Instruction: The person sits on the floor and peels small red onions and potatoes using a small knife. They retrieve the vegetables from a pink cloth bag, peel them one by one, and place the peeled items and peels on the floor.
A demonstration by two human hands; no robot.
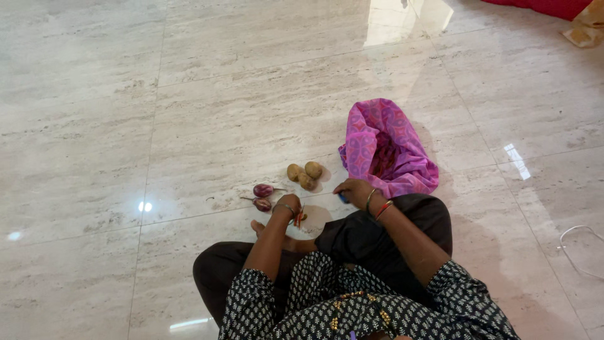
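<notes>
I sit cross-legged on a pale marble floor. My left hand (289, 203) is curled just right of two small purple eggplants (263, 196), with small red-orange pieces (301, 217) beside its wrist; whether it holds them is hidden. My right hand (355, 189) rests on the floor at the mouth of a pink patterned cloth bag (385, 148), its fingers closed over a small blue object (343, 198). Three potatoes (305, 174) lie in a cluster between my hands and a little farther out.
A thin white cord (582, 252) loops on the floor at the right edge. Red fabric (553, 6) and a tan piece (588, 28) sit in the far right corner. Marble tiles stretch away to the left and ahead.
</notes>
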